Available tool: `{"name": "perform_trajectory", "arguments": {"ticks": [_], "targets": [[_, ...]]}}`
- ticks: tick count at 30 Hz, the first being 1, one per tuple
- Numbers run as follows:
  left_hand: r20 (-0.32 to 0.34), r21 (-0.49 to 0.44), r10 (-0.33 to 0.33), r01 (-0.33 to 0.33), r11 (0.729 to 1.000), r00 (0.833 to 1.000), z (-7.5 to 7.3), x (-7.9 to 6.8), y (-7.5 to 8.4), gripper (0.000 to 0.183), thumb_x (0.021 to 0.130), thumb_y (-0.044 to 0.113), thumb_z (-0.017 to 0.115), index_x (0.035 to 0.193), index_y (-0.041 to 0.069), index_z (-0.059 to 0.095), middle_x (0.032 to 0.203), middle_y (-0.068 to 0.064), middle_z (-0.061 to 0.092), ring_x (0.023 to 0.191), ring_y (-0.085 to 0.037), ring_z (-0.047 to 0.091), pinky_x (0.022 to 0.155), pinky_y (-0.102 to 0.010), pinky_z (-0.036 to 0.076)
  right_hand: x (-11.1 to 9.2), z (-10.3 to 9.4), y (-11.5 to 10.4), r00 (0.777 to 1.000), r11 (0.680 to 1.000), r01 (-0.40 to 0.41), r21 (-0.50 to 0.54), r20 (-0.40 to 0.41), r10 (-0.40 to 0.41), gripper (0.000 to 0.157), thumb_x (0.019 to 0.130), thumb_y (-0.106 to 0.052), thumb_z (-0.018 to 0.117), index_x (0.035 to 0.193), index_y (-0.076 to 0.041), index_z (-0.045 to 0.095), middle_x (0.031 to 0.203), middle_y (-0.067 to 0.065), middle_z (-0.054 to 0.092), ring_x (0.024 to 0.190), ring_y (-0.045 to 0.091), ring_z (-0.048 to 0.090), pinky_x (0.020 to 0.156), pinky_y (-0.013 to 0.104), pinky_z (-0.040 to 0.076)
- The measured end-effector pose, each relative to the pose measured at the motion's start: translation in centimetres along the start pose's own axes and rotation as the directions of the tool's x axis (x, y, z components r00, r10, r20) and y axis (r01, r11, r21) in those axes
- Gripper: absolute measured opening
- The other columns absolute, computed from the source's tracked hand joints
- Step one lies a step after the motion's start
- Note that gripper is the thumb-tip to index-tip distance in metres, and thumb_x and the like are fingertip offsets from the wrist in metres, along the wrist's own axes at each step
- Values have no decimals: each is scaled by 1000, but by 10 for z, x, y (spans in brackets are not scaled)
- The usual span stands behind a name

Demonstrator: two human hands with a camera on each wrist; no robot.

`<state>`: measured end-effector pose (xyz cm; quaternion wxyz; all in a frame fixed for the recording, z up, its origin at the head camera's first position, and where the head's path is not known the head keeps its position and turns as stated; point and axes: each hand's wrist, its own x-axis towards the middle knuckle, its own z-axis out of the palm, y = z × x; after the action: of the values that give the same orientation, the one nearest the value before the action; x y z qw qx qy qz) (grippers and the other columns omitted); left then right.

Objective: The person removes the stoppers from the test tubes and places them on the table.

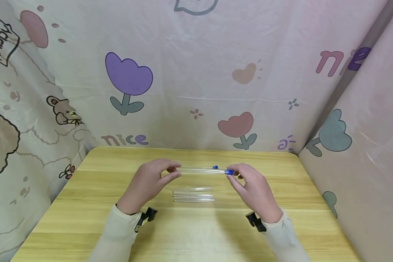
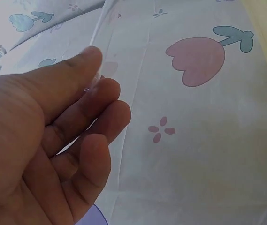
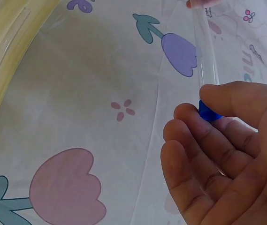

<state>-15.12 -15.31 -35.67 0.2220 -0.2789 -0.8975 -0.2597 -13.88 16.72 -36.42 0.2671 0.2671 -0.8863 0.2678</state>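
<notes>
A clear, slender tube [image 1: 201,171] with a blue cap [image 1: 229,172] is held level above the table, between both hands. My left hand [image 1: 153,178] pinches its left end with thumb and fingertips; in the left wrist view the rounded tip of the tube [image 2: 87,89] shows below the thumb. At the other end my right hand [image 1: 253,185] pinches the blue cap, partly hidden by the thumb in the right wrist view. Several clear tubes [image 1: 194,199] without visible caps lie side by side on the table, nearer to me than the held one.
Behind the held tube, another tube with a blue cap [image 1: 215,167] lies on the wooden table [image 1: 196,233]. A patterned cloth [image 1: 183,72] stands along the table's back and both sides. Each sleeve carries a small black wrist mount [image 1: 255,222].
</notes>
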Motion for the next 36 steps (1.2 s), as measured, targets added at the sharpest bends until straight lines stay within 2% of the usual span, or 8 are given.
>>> {"name": "perform_trajectory", "arguments": {"ticks": [7,16,25,30,33,36], "targets": [[-5,38,-8,8,999,1000,0,0,-2,25,89,26,83,112,16,79,94,9,75,77,-4,64,66,-25,53,0,3,2,998,999,47,12,-32,-47,19,90,-11,82,108,-13,75,95,-7,72,85,5,64,73,27,58],[19,47,-30,29,998,999,-2,-1,-1,19,89,28,83,105,19,80,97,10,76,76,-3,64,66,-26,54,1,5,2,992,995,99,33,-77,-97,20,86,-6,83,104,-9,74,91,-8,71,80,2,61,74,11,49],[37,15,-50,49,999,998,-4,-3,-3,15,89,27,83,102,21,80,100,10,75,85,-6,67,72,-30,57,0,6,-3,996,993,77,87,-62,-71,18,88,-5,82,103,-10,72,92,-9,67,82,3,59,72,15,50],[1,46,-18,18,999,1000,-4,-3,-6,18,91,25,81,107,18,79,104,6,76,93,-12,71,77,-34,59,0,6,-3,987,982,159,107,-43,-155,24,86,-1,82,105,-9,71,93,-8,66,81,5,57,72,13,48],[-14,86,-8,9,996,1000,-5,-2,-6,19,91,25,80,108,16,79,103,4,77,92,-14,72,76,-35,60,0,6,-1,977,969,213,121,-4,-214,22,88,-2,80,107,-9,71,93,-7,66,81,6,57,69,11,46],[-14,110,-4,5,994,1000,-6,-1,-6,18,93,24,79,109,16,79,102,3,76,93,-15,72,76,-36,60,0,7,0,971,962,233,143,22,-238,18,92,-5,77,108,-8,72,95,-5,68,81,6,58,66,12,46]]}}
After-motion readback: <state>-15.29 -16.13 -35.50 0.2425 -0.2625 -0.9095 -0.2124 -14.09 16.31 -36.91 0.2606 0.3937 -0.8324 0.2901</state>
